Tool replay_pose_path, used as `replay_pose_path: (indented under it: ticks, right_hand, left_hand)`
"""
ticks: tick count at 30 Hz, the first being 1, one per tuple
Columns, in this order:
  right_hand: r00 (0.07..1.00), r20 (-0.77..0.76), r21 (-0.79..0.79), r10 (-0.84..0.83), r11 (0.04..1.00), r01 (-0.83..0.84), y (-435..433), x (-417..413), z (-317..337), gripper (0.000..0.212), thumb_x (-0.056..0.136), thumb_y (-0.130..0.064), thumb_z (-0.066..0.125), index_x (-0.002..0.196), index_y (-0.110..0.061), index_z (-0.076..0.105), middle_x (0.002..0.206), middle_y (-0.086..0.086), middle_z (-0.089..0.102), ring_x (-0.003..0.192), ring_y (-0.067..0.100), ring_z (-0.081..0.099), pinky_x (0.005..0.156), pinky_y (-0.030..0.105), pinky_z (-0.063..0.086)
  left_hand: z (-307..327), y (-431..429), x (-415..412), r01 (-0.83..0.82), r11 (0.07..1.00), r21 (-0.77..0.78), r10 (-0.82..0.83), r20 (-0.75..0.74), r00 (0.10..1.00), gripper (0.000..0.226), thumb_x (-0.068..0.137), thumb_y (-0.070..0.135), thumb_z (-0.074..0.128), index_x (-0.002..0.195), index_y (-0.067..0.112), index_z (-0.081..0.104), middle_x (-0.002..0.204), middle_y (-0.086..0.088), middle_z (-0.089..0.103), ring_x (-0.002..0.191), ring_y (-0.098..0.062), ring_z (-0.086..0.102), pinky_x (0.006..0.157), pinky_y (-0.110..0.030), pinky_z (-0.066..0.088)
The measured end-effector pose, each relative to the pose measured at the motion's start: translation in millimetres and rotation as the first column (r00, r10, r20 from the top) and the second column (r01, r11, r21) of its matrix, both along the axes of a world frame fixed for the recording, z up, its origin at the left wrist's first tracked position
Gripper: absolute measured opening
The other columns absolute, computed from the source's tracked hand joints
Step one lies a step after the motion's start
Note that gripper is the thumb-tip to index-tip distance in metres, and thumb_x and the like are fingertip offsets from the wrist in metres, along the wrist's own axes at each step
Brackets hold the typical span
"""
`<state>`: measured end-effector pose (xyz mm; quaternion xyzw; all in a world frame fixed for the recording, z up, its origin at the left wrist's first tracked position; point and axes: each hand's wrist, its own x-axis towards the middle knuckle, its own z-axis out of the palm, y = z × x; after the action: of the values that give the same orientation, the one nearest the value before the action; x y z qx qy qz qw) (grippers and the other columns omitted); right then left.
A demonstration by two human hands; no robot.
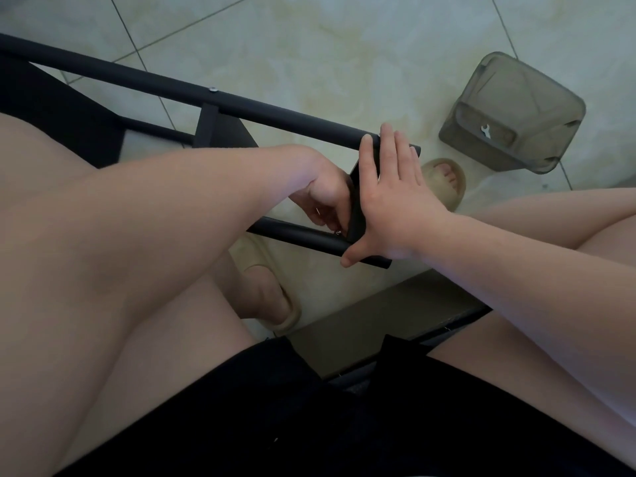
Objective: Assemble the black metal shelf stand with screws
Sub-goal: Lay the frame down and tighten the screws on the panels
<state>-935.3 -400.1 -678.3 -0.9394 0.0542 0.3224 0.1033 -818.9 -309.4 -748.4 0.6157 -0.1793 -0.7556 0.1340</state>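
Head view. Stand (275, 113): two tubes (296, 235), one end plate (357, 215), and one screw head (213, 89) on the upper tube. One grey bin (526, 94) holds one wrench (485, 131); two slippers (275, 304) are on the floor (344, 46). The stand's left part is cut off at the frame edge. The right hand (395, 201) lies flat and spread on the plate, thumb on the lower tube. The left hand (327, 194), behind the plate, curls its fingers at a small shiny part (338, 232); its grip cannot be made out.
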Motion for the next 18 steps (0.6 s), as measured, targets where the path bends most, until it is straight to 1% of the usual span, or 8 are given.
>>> replay_pose_path:
  ticks: [2, 4, 7, 10, 12, 15, 16, 18]
  right_hand:
    - [1.000, 0.015, -0.002, 0.025, 1.000, -0.025, -6, 6, -2, 0.168, 0.050, -0.081, 0.080, 0.153, 0.000, -0.026, 0.159, 0.030, -0.031, 0.149, 0.047, -0.026, 0.123, 0.052, -0.009]
    - [0.998, 0.025, 0.003, 0.051, 0.999, -0.051, -15, 16, -4, 0.168, 0.051, -0.080, 0.081, 0.153, -0.002, -0.026, 0.159, 0.028, -0.032, 0.149, 0.046, -0.026, 0.122, 0.050, -0.010]
    - [0.993, 0.046, 0.030, 0.112, 0.993, -0.113, -31, 40, -4, 0.166, 0.051, -0.079, 0.081, 0.155, -0.005, -0.025, 0.159, 0.025, -0.033, 0.149, 0.042, -0.029, 0.120, 0.045, -0.014]
    - [0.978, 0.092, 0.038, 0.185, 0.981, -0.189, -49, 73, -1, 0.160, 0.053, -0.079, 0.080, 0.159, -0.009, -0.016, 0.161, 0.024, -0.031, 0.151, 0.038, -0.027, 0.121, 0.041, -0.012]
    - [0.971, 0.107, 0.051, 0.213, 0.974, -0.219, -61, 97, 2, 0.155, 0.054, -0.076, 0.082, 0.161, -0.010, -0.009, 0.164, 0.019, -0.028, 0.153, 0.033, -0.024, 0.123, 0.041, -0.006]
    - [0.971, 0.130, 0.072, 0.201, 0.975, -0.211, -78, 135, 7, 0.141, 0.062, -0.066, 0.085, 0.162, -0.010, 0.002, 0.169, 0.010, -0.015, 0.157, 0.026, -0.008, 0.125, 0.039, 0.008]
    - [0.974, 0.141, 0.062, 0.178, 0.980, -0.188, -82, 147, 9, 0.132, 0.066, -0.062, 0.085, 0.162, -0.011, 0.009, 0.170, 0.008, -0.007, 0.157, 0.024, 0.000, 0.124, 0.040, 0.014]
    - [0.974, 0.198, 0.003, 0.113, 0.993, -0.116, -88, 166, 11, 0.105, 0.077, -0.057, 0.081, 0.158, -0.015, 0.029, 0.169, 0.004, 0.014, 0.154, 0.024, 0.019, 0.118, 0.046, 0.031]
  left_hand:
    - [3, 1, 9, 0.056, 0.998, 0.003, -0.056, 0.144, 0.988, 0.026, 0.090, 0.016, 0.069, 0.115, 0.021, 0.069, 0.103, 0.007, 0.076, 0.097, -0.010, 0.068, 0.081, -0.029, 0.053]
    - [10, 4, 21, 0.111, 0.993, 0.035, -0.117, 0.253, 0.960, 0.023, 0.092, 0.029, 0.069, 0.115, 0.027, 0.069, 0.105, 0.012, 0.074, 0.103, -0.008, 0.066, 0.083, -0.031, 0.052]
    - [23, 10, 42, 0.175, 0.981, 0.090, -0.196, 0.408, 0.892, 0.024, 0.095, 0.040, 0.061, 0.114, 0.027, 0.068, 0.104, 0.014, 0.072, 0.101, -0.008, 0.066, 0.085, -0.033, 0.053]
    - [39, 15, 59, 0.178, 0.979, 0.099, -0.203, 0.537, 0.819, 0.031, 0.100, 0.048, 0.049, 0.100, 0.024, 0.070, 0.098, 0.008, 0.070, 0.089, -0.012, 0.064, 0.074, -0.031, 0.050]
    - [51, 19, 67, 0.176, 0.979, 0.100, -0.200, 0.612, 0.765, 0.046, 0.100, 0.054, 0.041, 0.097, 0.021, 0.072, 0.094, 0.005, 0.069, 0.088, -0.018, 0.063, 0.081, -0.035, 0.048]
    - [62, 23, 81, 0.056, 0.998, 0.039, -0.068, 0.640, 0.765, 0.053, 0.102, 0.052, 0.030, 0.102, 0.016, 0.069, 0.091, 0.007, 0.077, 0.091, -0.019, 0.069, 0.097, -0.037, 0.044]
    - [66, 24, 86, 0.020, 1.000, 0.010, -0.021, 0.672, 0.741, 0.049, 0.103, 0.049, 0.033, 0.105, 0.013, 0.066, 0.097, 0.005, 0.076, 0.093, -0.021, 0.068, 0.096, -0.036, 0.044]
    - [71, 27, 96, 0.005, 0.999, -0.031, 0.021, 0.780, 0.625, 0.035, 0.102, 0.040, 0.043, 0.114, 0.011, 0.059, 0.113, -0.005, 0.069, 0.097, -0.027, 0.060, 0.087, -0.035, 0.043]
